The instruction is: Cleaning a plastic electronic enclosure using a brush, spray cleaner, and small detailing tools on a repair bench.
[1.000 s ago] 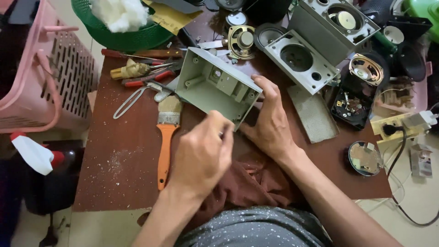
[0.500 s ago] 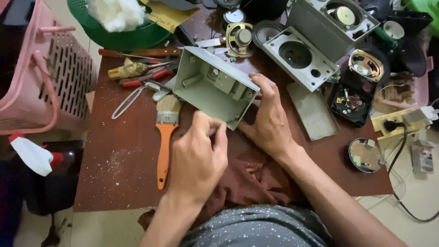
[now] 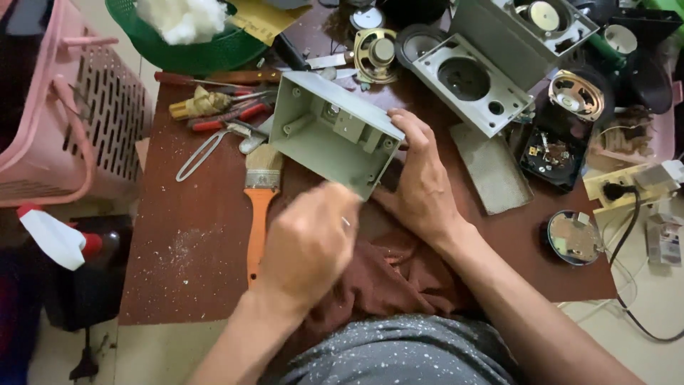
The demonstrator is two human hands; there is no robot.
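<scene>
- At the far left a pink basket point(image 3: 64, 121) stands beside my desk point(image 3: 192, 264), its top cut off by the frame edge; below it lies a white spray bottle point(image 3: 50, 235) with a red part.
- On the desk, left of my hands, an orange-handled brush point(image 3: 258, 207) lies with its bristles pointing away from me, and pliers with red grips point(image 3: 228, 117) lie beyond it among other tools I cannot sort out.
- My left hand point(image 3: 310, 246) is curled into a loose fist just below the near lower edge of the grey box point(image 3: 335, 132). It is blurred, so I cannot tell whether it pinches something small or touches the box.
- The grey box, an empty speaker housing, sits tilted on the desk between my hands, its open side facing up and toward me, its inside posts showing.
- My right hand point(image 3: 424, 185) grips the box at its right corner, fingers wrapped over the rim, thumb hidden behind the wall.
- A brown cloth point(image 3: 385, 274) lies under my wrists, partly covered by my arms.
- To the right a grey front panel point(image 3: 474, 85) with round holes rests on the desk, near a loose speaker cone point(image 3: 577, 96).
- The green bowl point(image 3: 192, 36) at the top is cut off.
</scene>
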